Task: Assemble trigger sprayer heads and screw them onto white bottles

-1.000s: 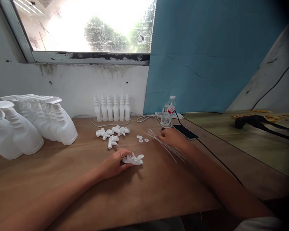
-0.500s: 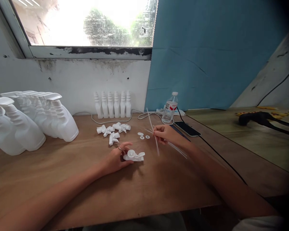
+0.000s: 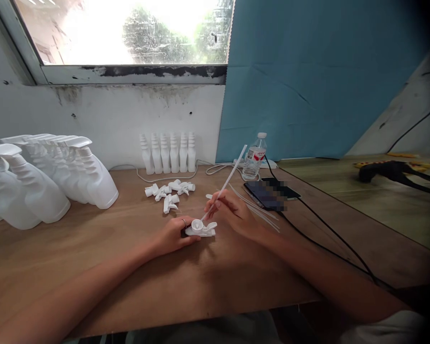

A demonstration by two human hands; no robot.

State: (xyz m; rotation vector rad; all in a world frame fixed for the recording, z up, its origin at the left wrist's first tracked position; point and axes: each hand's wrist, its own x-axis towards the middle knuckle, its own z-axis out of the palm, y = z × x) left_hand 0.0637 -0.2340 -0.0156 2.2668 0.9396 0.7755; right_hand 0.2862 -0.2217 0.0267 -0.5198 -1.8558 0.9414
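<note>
My left hand (image 3: 175,235) is closed around a white trigger spray head (image 3: 205,230), which lies on its side low over the table with its round collar facing up. Between the fingers of my right hand (image 3: 232,210) is a thin, whitish plastic tube (image 3: 232,173), slanting up to the right. Its lower end is close to the collar; whether it touches cannot be made out. Several more tubes (image 3: 263,213) lie on the table to the right of my right hand. A white washer (image 3: 209,196) shows partly behind that hand.
Several white spray heads (image 3: 170,203) lie loose beyond my left hand. Small white bottles (image 3: 165,155) stand along the wall, larger white bottles (image 3: 96,184) at left. A water bottle (image 3: 254,160), two phones (image 3: 263,195) and black cables (image 3: 329,251) are at right.
My right hand has come left and nearer with the tube, bringing its lower end to the spray head's collar. The phone behind that hand now shows. My left hand keeps its hold.
</note>
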